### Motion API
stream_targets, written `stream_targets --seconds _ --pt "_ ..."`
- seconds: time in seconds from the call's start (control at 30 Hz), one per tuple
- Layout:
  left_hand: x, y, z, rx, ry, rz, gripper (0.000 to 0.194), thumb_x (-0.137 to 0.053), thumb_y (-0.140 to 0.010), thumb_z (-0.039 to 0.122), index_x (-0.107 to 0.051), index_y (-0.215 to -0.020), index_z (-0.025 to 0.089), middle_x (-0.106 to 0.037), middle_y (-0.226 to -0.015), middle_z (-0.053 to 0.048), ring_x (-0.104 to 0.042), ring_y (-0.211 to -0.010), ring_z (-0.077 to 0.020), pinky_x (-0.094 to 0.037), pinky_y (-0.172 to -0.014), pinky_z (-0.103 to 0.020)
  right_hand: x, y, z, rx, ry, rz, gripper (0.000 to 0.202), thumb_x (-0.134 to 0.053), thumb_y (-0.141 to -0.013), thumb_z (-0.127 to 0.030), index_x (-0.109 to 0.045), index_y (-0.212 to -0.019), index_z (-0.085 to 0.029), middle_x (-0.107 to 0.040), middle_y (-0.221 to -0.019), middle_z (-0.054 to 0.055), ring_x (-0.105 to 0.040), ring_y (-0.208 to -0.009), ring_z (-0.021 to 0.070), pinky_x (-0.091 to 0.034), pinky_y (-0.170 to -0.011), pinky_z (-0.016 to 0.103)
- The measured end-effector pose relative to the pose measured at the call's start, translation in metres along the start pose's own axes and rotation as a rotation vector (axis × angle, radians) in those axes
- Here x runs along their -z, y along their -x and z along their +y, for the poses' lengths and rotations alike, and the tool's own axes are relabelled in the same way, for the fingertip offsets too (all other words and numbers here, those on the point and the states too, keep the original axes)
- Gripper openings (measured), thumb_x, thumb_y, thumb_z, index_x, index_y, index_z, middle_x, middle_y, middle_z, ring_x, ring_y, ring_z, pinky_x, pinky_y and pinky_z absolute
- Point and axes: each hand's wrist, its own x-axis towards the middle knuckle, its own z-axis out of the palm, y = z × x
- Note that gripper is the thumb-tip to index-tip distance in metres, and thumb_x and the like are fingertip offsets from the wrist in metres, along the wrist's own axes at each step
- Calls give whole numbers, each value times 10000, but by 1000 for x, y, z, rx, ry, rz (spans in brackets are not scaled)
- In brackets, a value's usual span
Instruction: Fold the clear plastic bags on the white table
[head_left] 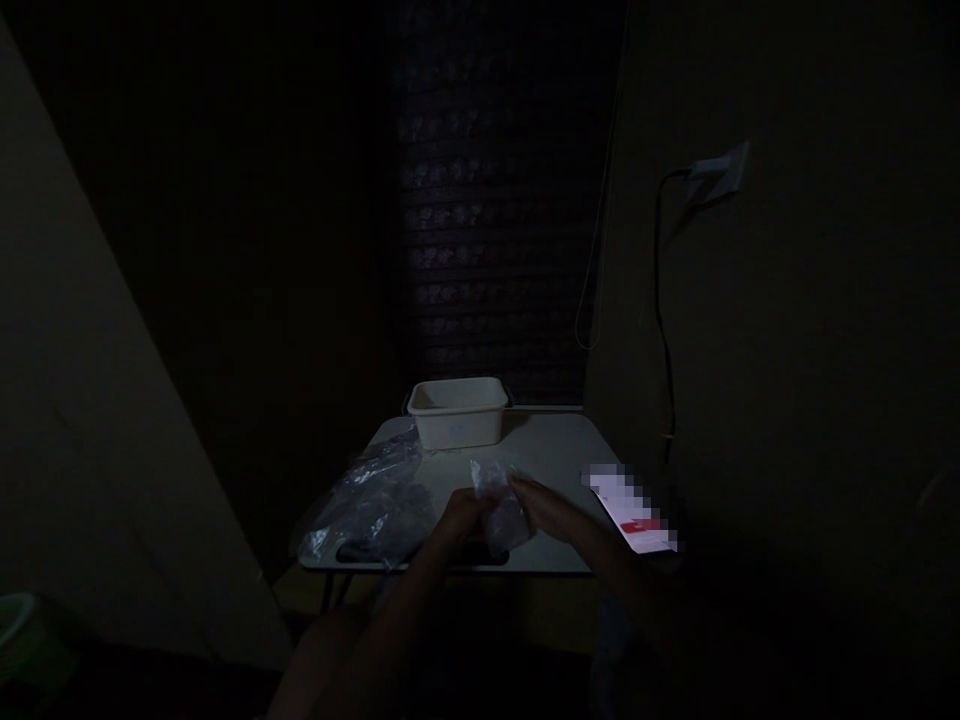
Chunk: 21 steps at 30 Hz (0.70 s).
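Observation:
Between my two hands, over the front half of a small white table (559,445), is a small clear plastic bag (504,518). My left hand (463,512) is closed on its left side. On the other side, my right hand (541,503) grips the bag's right edge with bent fingers. The dim light hides what, if anything, is inside the bag. A crumpled heap of clear plastic (382,495) lies to the left of my left hand. Beyond my hands stands a white rectangular tub (461,430), its contents too dark to make out.
At the table's right edge lies a lit phone (634,515), its screen blurred. A black cable (658,290) hangs from a wall socket (720,175) on the right. A dark blind (480,240) covers the back. On the floor at far left is a green bin (26,640).

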Motion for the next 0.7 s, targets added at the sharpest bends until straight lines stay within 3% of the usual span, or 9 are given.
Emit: stream_targets --seconds 0.23,0.47,0.7 --pt "0 2 1 -21 -37 -10 173 -574 -477 235 -563 -581 97 -553 -501 -13 -490 -455 -118 -365 -473 -228 -1 -2 2 -16 -103 -16 255 -443 -641 -384 -523 -740 -162 -565 -666 39 -500 -660 160 -357 -590 283" --pt "1 -1 -2 -41 -68 -16 201 -578 -467 222 -573 -623 94 -577 -560 -33 -506 -499 -133 -366 -478 -228 2 -2 2 -22 -136 -38 281 -468 -619 -391 -523 -762 -155 -564 -669 30 -507 -629 149 -364 -576 283" --pt "4 0 0 -48 -33 -25 169 -561 -468 195 -563 -604 95 -566 -525 -25 -497 -473 -122 -361 -468 -227 6 3 0 -45 -102 -102 218 -592 -514 -221 -535 -706 -133 -550 -608 2 -503 -595 121 -366 -592 268"
